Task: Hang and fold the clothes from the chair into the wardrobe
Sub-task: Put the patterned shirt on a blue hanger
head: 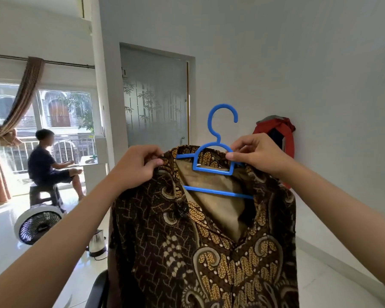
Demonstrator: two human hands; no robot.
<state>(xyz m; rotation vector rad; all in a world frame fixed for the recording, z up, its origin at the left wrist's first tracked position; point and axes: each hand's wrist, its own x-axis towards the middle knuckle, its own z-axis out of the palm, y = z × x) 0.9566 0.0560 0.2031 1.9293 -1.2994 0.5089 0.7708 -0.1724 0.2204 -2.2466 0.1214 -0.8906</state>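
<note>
A brown and gold batik shirt (187, 252) hangs in front of me on a blue plastic hanger (213, 158). The hanger's hook stands upright above the collar and its lower bar crosses the open neck. My left hand (138, 165) pinches the shirt's left collar and shoulder. My right hand (253, 154) grips the right side of the collar together with the hanger's arm. A dark chair edge (97, 290) shows at the bottom, below the shirt. No wardrobe is in view.
A frosted glass door (156, 96) stands behind the shirt. A floor fan (39, 223) and an electric kettle (97, 243) sit on the white tiles at left. A person (47, 161) sits on a stool by the window. A red garment (276, 138) hangs on the right wall.
</note>
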